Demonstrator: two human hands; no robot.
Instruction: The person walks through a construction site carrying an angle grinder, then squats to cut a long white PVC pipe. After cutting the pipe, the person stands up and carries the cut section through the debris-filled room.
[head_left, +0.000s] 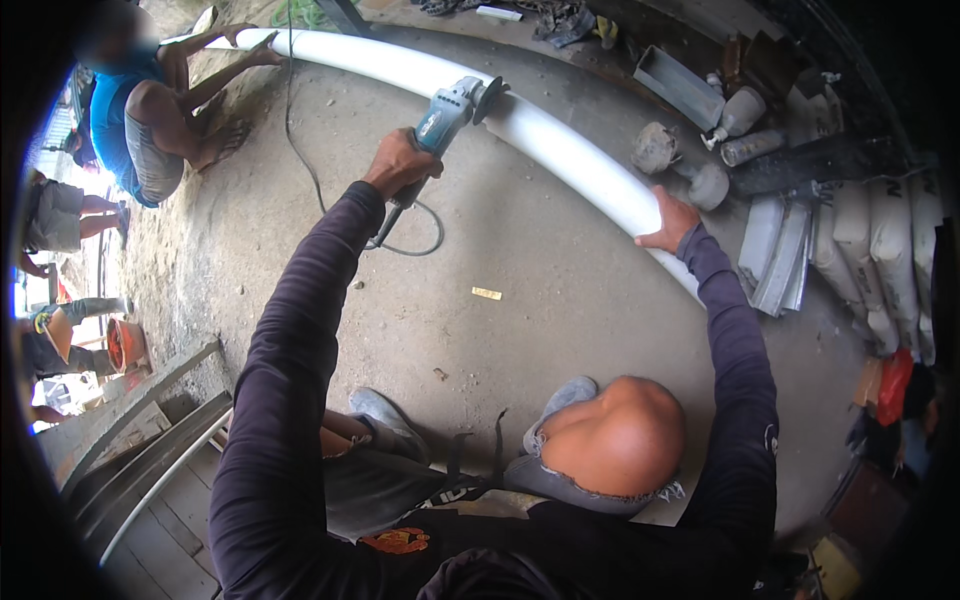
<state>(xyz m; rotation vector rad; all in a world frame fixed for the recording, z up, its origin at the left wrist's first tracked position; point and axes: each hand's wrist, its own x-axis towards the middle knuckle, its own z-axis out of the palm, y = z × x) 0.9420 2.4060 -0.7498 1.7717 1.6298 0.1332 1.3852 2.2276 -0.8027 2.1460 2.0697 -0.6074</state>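
My left hand (pixel 405 165) is wrapped round the body of a teal and grey angle grinder (pixel 437 122). Its dark disc (pixel 491 100) meets a long white pipe (pixel 580 158) that lies across the concrete floor. Farther right, my right hand (pixel 671 220) grips the same pipe from above, thumb on the near side and fingers over the far side. From the grinder's rear a dark cord (pixel 428 250) loops over the floor and runs up to the far left. A co-worker in a blue shirt (pixel 118 130) crouches at the far left, both hands at the pipe's other end.
Metal channels (pixel 778 252), stacked white sacks (pixel 885 235), bottles (pixel 742 112) and a grey metal trough (pixel 680 85) crowd the right side. Wooden boards (pixel 140 440) stand at the lower left. A small yellow strip (pixel 486 293) lies on the floor. More people are at the left edge.
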